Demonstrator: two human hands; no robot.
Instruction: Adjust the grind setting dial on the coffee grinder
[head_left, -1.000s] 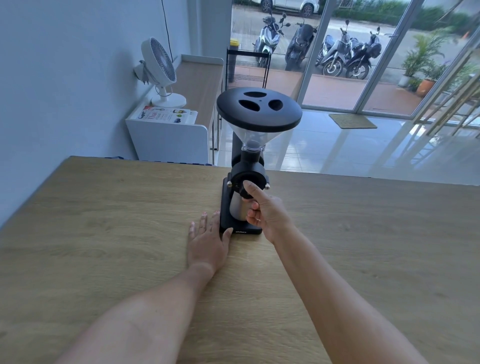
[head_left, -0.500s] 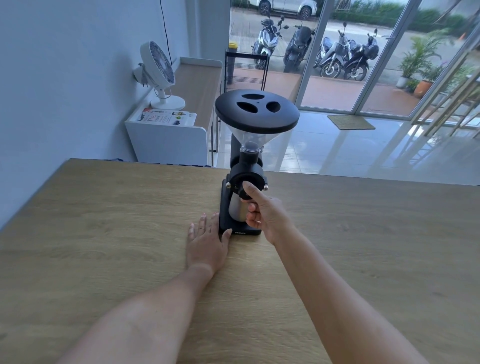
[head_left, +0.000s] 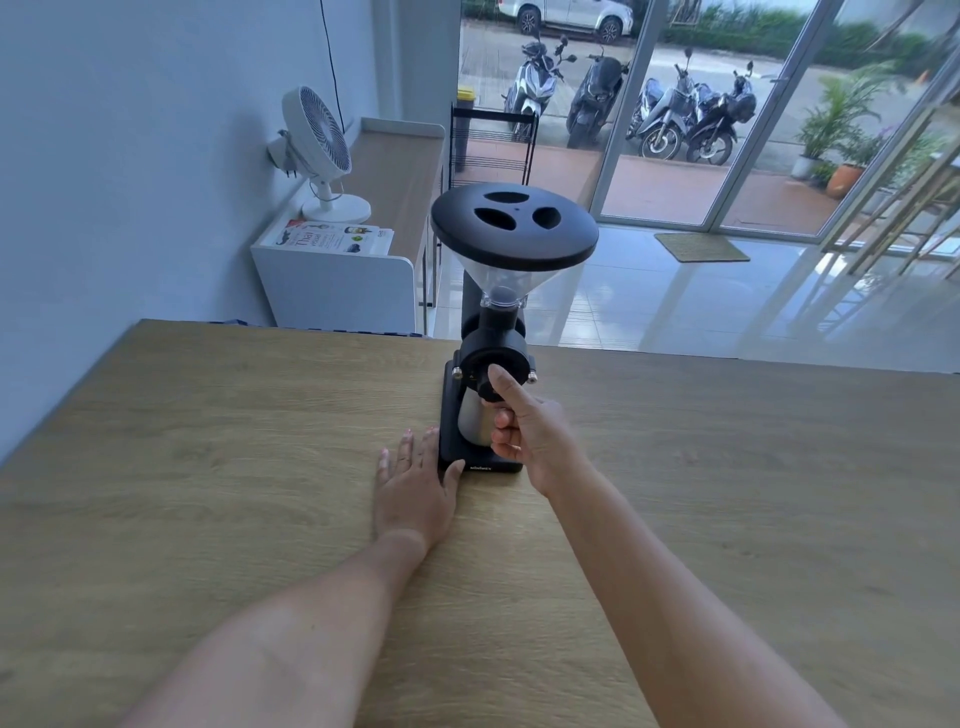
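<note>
The grind setting dial (head_left: 485, 385), a small black knob on the round front face of the coffee grinder (head_left: 493, 358), is sitting just above the centre of the frame. The right hand (head_left: 530, 431) is pinching it, with the thumb lying across its right side and the other fingers curled below, partly covering a metal cup (head_left: 470, 418) standing on the grinder's black base. The grinder is standing upright on the wooden table (head_left: 208, 441), near its far edge, its clear hopper topped by a wide black lid (head_left: 514, 228) with three openings. The left hand (head_left: 415, 488) is lying flat and spread on the table, its thumb touching the base's lower left corner. In the upper left, a white fan (head_left: 319, 150) is standing on a white cabinet (head_left: 332, 291) against the wall.
</note>
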